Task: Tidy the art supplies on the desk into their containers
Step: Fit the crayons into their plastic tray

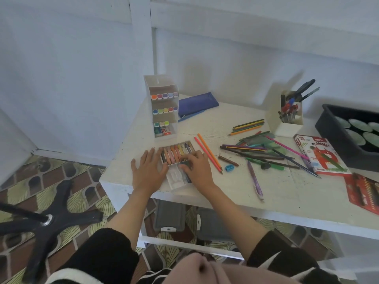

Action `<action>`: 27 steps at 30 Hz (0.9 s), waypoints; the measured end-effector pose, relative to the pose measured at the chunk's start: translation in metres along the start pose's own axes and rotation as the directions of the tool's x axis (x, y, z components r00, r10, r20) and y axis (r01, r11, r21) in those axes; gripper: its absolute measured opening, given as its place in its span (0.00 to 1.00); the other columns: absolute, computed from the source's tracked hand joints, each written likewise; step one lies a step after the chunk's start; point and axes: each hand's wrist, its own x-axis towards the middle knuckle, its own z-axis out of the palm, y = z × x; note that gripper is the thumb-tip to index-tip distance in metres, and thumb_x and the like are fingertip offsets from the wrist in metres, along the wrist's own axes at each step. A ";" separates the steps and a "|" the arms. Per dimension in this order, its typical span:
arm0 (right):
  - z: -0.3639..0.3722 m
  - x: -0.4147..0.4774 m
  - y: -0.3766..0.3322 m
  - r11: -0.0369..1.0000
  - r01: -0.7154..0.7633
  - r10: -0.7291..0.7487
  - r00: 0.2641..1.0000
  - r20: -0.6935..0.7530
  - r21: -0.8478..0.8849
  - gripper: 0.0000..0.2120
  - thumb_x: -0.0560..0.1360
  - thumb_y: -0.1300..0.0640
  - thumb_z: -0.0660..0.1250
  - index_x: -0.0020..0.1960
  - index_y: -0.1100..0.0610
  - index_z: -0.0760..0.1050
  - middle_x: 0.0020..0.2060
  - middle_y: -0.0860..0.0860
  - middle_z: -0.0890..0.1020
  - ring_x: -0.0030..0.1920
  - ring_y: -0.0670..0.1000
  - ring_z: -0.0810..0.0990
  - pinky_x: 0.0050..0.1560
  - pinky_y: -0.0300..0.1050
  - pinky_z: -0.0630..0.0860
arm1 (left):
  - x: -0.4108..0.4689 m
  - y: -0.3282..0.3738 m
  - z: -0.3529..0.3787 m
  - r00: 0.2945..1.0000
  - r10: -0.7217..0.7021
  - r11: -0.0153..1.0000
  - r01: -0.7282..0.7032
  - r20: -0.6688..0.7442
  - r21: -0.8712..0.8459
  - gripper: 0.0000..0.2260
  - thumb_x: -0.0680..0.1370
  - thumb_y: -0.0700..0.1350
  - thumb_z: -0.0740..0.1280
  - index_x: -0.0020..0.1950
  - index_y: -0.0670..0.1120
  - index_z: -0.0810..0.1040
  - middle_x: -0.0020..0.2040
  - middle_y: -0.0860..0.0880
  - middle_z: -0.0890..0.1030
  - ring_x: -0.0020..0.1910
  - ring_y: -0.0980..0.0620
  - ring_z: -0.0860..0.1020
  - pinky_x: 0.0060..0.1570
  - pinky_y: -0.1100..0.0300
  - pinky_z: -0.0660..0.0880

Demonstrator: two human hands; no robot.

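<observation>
1. Left hand [146, 173] lay flat, fingers spread, at the pastel tray's [174, 181] left edge.
2. Right hand [198, 169] curled over the tray's pastels [176, 153]; whether it pinched one, I could not tell.
3. These were probably light, waxy and brittle: best gripped mid-stick.
4. Loose pencils [256, 152] lay right of the tray.

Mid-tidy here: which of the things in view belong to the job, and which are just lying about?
Job:
pastel tray
loose pencils
purple pen
blue sharpener
marker rack
pen pot
blue pencil case
oil pastels box

Lying about:
black tray of green discs
chair base
grey bins under the desk
</observation>
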 end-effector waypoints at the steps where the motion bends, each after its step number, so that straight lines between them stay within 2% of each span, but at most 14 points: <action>1: 0.001 -0.001 0.000 1.000 0.011 -0.011 1.000 -0.013 -0.019 0.13 0.74 0.53 0.68 0.57 0.52 0.78 0.52 0.53 0.74 0.53 0.54 0.69 0.52 0.44 0.69 | 0.000 0.000 0.000 1.000 -0.001 1.000 0.001 0.000 0.001 0.25 0.81 0.58 0.50 0.77 0.57 0.51 0.78 0.52 0.54 0.77 0.52 0.50 0.72 0.42 0.45; 4: 0.004 -0.003 -0.002 0.996 0.027 -0.031 0.999 -0.037 -0.088 0.15 0.73 0.51 0.68 0.59 0.52 0.77 0.53 0.54 0.74 0.54 0.55 0.70 0.51 0.51 0.72 | 0.000 0.000 0.000 1.000 0.001 1.000 -0.001 -0.005 0.006 0.25 0.80 0.59 0.47 0.77 0.57 0.51 0.78 0.52 0.54 0.77 0.52 0.50 0.72 0.42 0.44; 8: 0.009 -0.006 -0.005 0.972 0.051 -0.056 0.998 -0.015 -0.228 0.19 0.73 0.44 0.66 0.61 0.50 0.74 0.57 0.53 0.72 0.57 0.55 0.69 0.51 0.49 0.69 | 0.000 0.001 0.000 1.000 -0.004 1.000 0.004 0.002 0.007 0.25 0.81 0.59 0.48 0.77 0.57 0.50 0.78 0.52 0.53 0.77 0.52 0.49 0.72 0.42 0.44; 16: 0.007 -0.005 -0.006 0.977 -0.048 0.049 0.999 -0.004 -0.207 0.28 0.71 0.40 0.67 0.67 0.46 0.68 0.67 0.52 0.64 0.67 0.55 0.61 0.60 0.50 0.65 | 0.000 0.001 0.000 1.000 -0.005 1.000 0.005 -0.003 0.000 0.25 0.81 0.58 0.50 0.77 0.57 0.51 0.78 0.52 0.54 0.77 0.52 0.49 0.72 0.42 0.43; 19: 0.004 -0.005 -0.006 0.990 -0.044 0.042 0.999 -0.017 -0.131 0.27 0.71 0.42 0.69 0.66 0.48 0.69 0.65 0.52 0.67 0.65 0.54 0.62 0.60 0.50 0.65 | 0.000 0.000 0.001 1.000 -0.006 1.000 0.006 0.001 0.009 0.25 0.81 0.58 0.49 0.77 0.57 0.50 0.78 0.52 0.53 0.77 0.52 0.49 0.72 0.42 0.43; 22: 0.002 -0.005 -0.003 0.999 -0.040 0.038 0.996 -0.083 -0.024 0.19 0.74 0.49 0.67 0.64 0.51 0.73 0.63 0.54 0.69 0.64 0.54 0.63 0.63 0.47 0.64 | 0.000 0.000 0.001 1.000 0.000 1.000 0.000 -0.008 0.008 0.25 0.80 0.59 0.48 0.77 0.57 0.50 0.78 0.52 0.54 0.77 0.52 0.50 0.72 0.42 0.44; 27: 0.001 -0.006 -0.001 0.999 0.007 -0.010 0.999 -0.053 -0.052 0.19 0.71 0.51 0.71 0.60 0.53 0.76 0.60 0.54 0.71 0.61 0.54 0.64 0.55 0.38 0.57 | -0.001 0.001 0.000 1.000 -0.004 1.000 0.004 -0.004 -0.001 0.25 0.81 0.58 0.50 0.77 0.56 0.51 0.78 0.52 0.54 0.77 0.51 0.50 0.72 0.42 0.43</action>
